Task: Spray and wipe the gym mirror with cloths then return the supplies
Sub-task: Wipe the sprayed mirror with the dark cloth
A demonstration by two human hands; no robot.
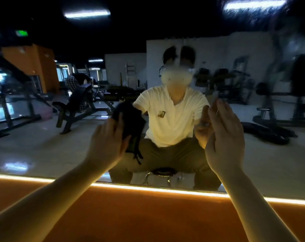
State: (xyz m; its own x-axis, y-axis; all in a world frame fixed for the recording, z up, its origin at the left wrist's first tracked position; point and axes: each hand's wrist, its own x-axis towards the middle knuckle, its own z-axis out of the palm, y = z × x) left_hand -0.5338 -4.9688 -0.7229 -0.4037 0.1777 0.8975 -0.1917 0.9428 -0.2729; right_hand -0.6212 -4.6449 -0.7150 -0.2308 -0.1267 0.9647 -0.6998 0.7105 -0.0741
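Left hand (108,140) is raised to the mirror (43,145) with its fingers and thumb closed around a bunched dark cloth (130,123), holding it up against the glass; a loose end of the cloth hangs down below the hand. Right hand (225,137) is spread flat and holds nothing, its fingers straight, close together and pointing up. It sits very near the glass with its own reflection just to its left, but whether the palm actually touches the surface cannot be told. The two hands are well apart, one on either side of the reflected person, who wears a white short-sleeved shirt and sits low over a small round stool (163,172).

Both bare forearms reach up from the bottom corners. Along the mirror's lower edge runs a glowing light strip (165,190), with an orange panel (148,215) beneath it. Deeper in the reflection stands gym equipment — a dark weight bench (78,102) to the left and blurred machines to the right — under long ceiling lights.
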